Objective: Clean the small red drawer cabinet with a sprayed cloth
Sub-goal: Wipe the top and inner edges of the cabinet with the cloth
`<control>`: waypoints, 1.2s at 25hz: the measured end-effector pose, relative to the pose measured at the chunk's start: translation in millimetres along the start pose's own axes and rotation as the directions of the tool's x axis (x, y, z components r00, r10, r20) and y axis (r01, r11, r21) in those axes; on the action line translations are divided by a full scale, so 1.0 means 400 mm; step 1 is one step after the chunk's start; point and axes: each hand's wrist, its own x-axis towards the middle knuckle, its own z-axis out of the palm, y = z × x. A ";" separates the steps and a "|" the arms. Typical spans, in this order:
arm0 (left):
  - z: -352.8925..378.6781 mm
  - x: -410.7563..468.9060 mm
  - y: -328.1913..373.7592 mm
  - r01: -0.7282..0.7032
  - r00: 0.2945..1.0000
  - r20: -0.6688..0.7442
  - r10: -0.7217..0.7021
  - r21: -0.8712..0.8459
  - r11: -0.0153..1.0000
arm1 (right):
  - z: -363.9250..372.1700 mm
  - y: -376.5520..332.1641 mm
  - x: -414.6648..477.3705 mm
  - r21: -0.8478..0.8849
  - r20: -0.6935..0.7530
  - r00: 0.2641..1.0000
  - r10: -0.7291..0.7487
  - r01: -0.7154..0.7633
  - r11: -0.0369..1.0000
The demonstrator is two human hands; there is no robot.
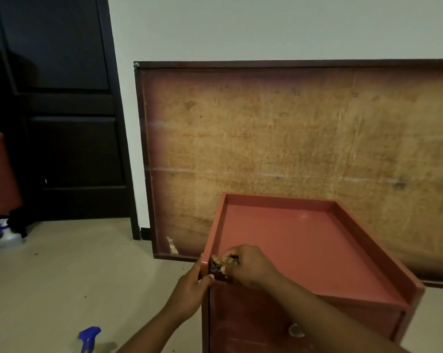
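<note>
Both hands meet at the front left corner of a small red wooden drawer cabinet [304, 250] standing on a pale floor [62, 276]. The right hand [248, 266] pinches a dark patterned cloth [221, 267] against the rim; the left hand [190, 291] grips the corner edge beside it. A blue-topped spray bottle [89, 338] lies near the left forearm.

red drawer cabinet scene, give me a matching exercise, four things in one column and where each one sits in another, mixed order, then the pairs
Things:
1. small patterned cloth
2. blue spray trigger
3. large brown wooden board
4. round pale drawer knob

Places:
A. leaning against the white wall
B. on the floor, bottom edge of the view
C. on the front of the red drawer cabinet
D. at the cabinet's near-left top corner, under the right hand, with the left hand beside it

Pairs: 1-D, 2-B, 3-A, 4-C
</note>
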 end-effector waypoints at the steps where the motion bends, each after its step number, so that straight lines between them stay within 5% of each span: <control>1: -0.003 -0.002 0.007 0.001 1.000 -0.018 0.000 0.071 0.997 | -0.020 -0.019 -0.008 0.033 -0.049 0.998 0.027 -0.025 0.999; 4: 0.008 0.007 0.042 0.104 0.992 -0.093 -0.082 0.267 0.958 | -0.043 -0.090 -0.010 -0.033 -0.193 0.979 -0.062 0.057 0.998; 6: 0.017 0.020 0.045 0.172 0.982 -0.138 -0.132 0.349 0.921 | -0.002 -0.132 -0.009 -0.196 -0.110 0.983 -0.149 0.125 0.972; 8: 0.019 0.027 0.030 0.224 0.971 -0.167 -0.173 0.370 0.901 | 0.069 -0.156 -0.019 -0.292 0.001 0.994 -0.107 0.103 0.951; 12: 0.023 0.039 -0.015 0.166 0.981 -0.165 -0.098 0.478 0.863 | 0.112 -0.160 -0.009 -0.318 -0.050 0.999 0.002 -0.018 0.948; 17: 0.018 0.029 -0.011 0.054 0.993 -0.117 -0.005 0.417 0.907 | 0.094 -0.185 0.049 -0.344 -0.051 0.999 -0.020 0.001 0.939; 21: 0.018 0.029 0.010 0.024 0.988 -0.142 0.062 0.538 0.843 | 0.099 -0.165 0.125 -0.414 -0.112 0.994 -0.006 -0.041 0.910; 30: 0.032 0.049 0.002 0.073 0.973 -0.227 0.037 0.456 0.887 | 0.057 -0.041 0.420 -0.542 -0.057 0.998 -0.029 -0.007 0.841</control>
